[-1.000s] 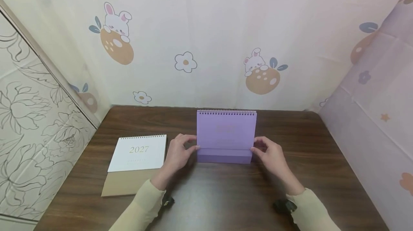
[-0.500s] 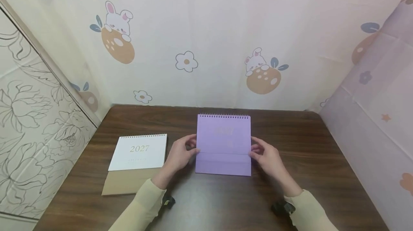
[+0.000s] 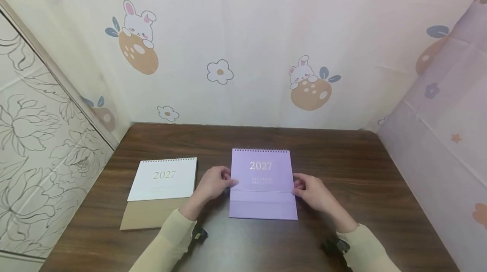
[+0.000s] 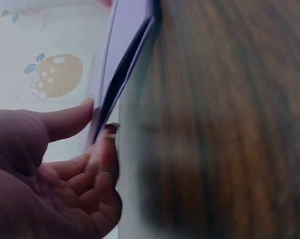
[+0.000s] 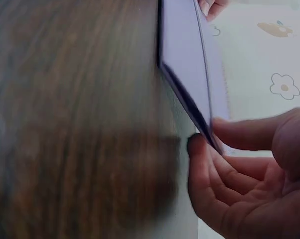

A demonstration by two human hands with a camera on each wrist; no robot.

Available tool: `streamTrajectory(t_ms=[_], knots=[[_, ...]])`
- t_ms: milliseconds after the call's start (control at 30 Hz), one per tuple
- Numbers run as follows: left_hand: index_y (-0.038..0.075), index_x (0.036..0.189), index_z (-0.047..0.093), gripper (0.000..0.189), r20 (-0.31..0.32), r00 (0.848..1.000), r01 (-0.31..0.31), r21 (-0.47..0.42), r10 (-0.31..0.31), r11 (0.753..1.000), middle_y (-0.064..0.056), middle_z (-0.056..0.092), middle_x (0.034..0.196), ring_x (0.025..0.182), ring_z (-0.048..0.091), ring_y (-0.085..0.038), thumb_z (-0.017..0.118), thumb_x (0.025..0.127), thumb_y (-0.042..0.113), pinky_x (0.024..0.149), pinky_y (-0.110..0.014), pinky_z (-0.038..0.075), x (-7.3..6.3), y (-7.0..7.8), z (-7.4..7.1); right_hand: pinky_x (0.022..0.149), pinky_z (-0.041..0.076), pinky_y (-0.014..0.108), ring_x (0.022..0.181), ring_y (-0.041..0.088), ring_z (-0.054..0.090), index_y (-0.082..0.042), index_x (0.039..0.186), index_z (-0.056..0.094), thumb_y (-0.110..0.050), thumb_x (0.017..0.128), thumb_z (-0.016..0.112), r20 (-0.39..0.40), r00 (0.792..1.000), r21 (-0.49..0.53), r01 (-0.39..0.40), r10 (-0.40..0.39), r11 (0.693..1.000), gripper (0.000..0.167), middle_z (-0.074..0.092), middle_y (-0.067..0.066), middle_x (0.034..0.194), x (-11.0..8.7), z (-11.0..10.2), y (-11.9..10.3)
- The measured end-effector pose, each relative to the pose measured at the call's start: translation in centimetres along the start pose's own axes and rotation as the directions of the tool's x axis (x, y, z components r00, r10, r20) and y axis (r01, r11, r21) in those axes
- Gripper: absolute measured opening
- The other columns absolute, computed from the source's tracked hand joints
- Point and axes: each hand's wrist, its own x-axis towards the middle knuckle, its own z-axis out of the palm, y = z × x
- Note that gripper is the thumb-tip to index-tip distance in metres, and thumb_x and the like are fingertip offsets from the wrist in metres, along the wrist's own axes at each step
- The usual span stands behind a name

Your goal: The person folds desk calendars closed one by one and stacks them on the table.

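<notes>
A purple spiral-bound desk calendar (image 3: pixel 262 181) marked 2027 lies tilted back in the middle of the table, coil edge away from me. My left hand (image 3: pixel 214 183) pinches its left edge, thumb on the front and fingers behind. On the opposite edge my right hand (image 3: pixel 313 191) pinches it the same way. Both wrist views show the calendar (image 4: pixel 102 74) from the side, its folded boards nearly together, with the thumb (image 5: pixel 249 132) on the cover and the fingers curled beneath.
To the left lies a white 2027 desk calendar (image 3: pixel 163 181) with a tan base (image 3: pixel 152 215), close to my left forearm. The dark wooden table (image 3: pixel 243 246) meets a printed curtain (image 3: pixel 251 94) at its back edge. Dark wrist devices (image 3: pixel 335 245) sit below the sleeves.
The purple calendar has leaned back from upright and come nearer to me, its front board lower in view and its gold lettering now readable. Both hands have kept their grip and moved slightly with it.
</notes>
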Motion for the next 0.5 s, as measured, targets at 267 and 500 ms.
streamTrajectory(t_ms=[267, 500], knots=[[0.011, 0.086, 0.067, 0.03, 0.051, 0.999, -0.003, 0.115, -0.003, 0.993, 0.002, 0.059, 0.072, 0.068, 0.054, -0.016, 0.08, 0.082, 0.037, 0.062, -0.032, 0.044, 0.33, -0.16, 0.27, 0.06, 0.048, 0.031, 0.067, 0.016, 0.055, 0.003, 0.122, 0.063, -0.018, 0.09, 0.075, 0.053, 0.999, -0.072, 0.006, -0.002, 0.997, 0.04, 0.06, 0.001, 0.078, -0.17, -0.08, -0.33], [0.015, 0.079, 0.064, 0.038, 0.045, 0.997, 0.044, 0.24, -0.057, 0.97, 0.002, 0.058, 0.068, 0.064, 0.053, -0.017, 0.077, 0.082, 0.05, 0.057, -0.033, 0.042, 0.45, 0.62, 0.47, 0.052, 0.044, 0.031, 0.057, 0.015, 0.052, -0.002, 0.106, 0.066, -0.018, 0.09, 0.075, 0.067, 0.997, -0.12, -0.015, 0.023, 0.993, 0.025, 0.054, 0.001, 0.065, -0.23, -0.08, -0.85]])
